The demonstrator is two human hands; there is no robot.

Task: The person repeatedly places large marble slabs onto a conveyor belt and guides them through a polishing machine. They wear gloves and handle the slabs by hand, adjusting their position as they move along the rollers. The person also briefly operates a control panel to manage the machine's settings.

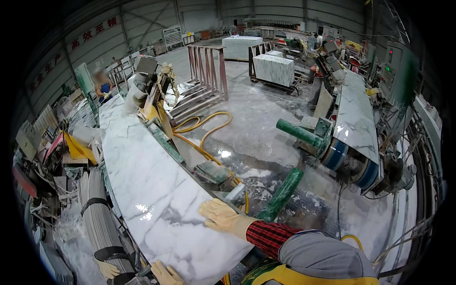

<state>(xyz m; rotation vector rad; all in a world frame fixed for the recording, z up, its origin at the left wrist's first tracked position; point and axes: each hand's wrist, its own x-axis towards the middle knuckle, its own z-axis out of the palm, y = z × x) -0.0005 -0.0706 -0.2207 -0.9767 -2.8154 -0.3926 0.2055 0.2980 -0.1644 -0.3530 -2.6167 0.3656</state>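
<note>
Broadly, a grey-veined white slab (159, 183) toward eight o'clock, gloved right hand (221, 216) flat on it at six, fingers outstretched, gloved left hand (166, 274) at seven, its grip unclear.

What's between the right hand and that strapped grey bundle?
In the head view, mostly the veined marble slab lies between the right hand and the strapped grey bundle.

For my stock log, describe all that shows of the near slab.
The near slab is long and white with grey veins, apparently polished marble, its glossy top catching bright glare. It lies flat, stretching from the foreground toward the upper left. The gloved right hand rests palm-down near its right edge; the left hand is at its lower left edge, contact unclear.
</note>
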